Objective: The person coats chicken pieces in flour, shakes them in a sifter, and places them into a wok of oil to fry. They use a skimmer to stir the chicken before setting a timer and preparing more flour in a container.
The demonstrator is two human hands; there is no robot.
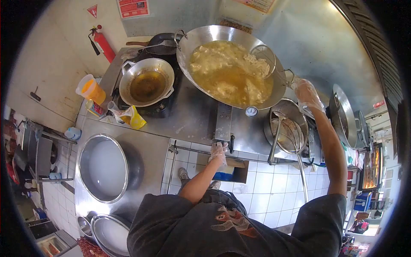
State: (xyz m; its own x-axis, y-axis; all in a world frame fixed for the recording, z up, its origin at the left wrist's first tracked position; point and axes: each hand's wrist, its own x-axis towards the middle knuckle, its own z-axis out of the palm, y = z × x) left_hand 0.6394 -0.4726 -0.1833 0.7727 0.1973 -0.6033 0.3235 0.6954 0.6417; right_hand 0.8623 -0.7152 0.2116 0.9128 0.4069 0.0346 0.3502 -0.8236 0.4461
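Note:
My right hand, in a clear plastic glove, is closed at the right rim of a large wok. It grips the handle of a round wire skimmer, whose basket holds pale fried pieces over the bubbling oil. More battered pieces float in the oil. My left hand, also gloved, has its fingers curled at the stove's front edge, under a metal control panel. What those fingers hold is hidden. A dial thermometer sits on the wok's near rim.
A smaller pan of oil stands left of the wok. On the right, a pot holds a ladle and a long-handled strainer. A large basin of whitish liquid, a yellow packet and an orange-filled tub are at left.

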